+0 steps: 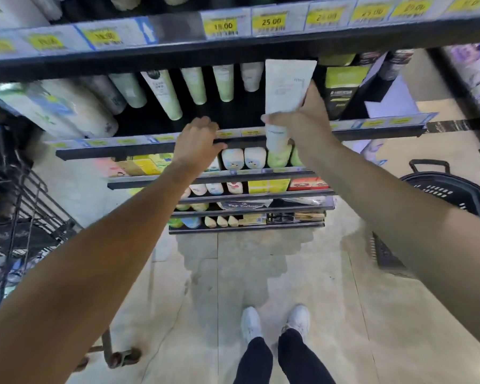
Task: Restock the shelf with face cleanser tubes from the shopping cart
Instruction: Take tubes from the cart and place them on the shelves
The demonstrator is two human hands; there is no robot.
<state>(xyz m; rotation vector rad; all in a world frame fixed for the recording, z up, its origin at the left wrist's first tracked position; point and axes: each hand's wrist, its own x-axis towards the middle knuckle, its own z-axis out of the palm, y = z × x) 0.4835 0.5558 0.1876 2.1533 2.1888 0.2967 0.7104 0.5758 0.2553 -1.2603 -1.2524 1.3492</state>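
Note:
My right hand (299,121) grips a white face cleanser tube (284,87) around its middle, holding it upright at the front of the shelf (139,149), to the right of a row of pale green and white tubes (194,85). The tube's cap end (277,139) hangs below the shelf's front edge. My left hand (198,142) rests on that edge with fingers curled over the rail, holding nothing else. The black wire shopping cart (25,206) stands at the far left; its contents are blurred.
A shelf with yellow price tags (270,22) runs overhead. Lower shelves (247,189) carry bottles and boxes. A black plastic basket (441,192) sits on the floor at right. My feet (275,322) stand on pale tiles in front of the shelving.

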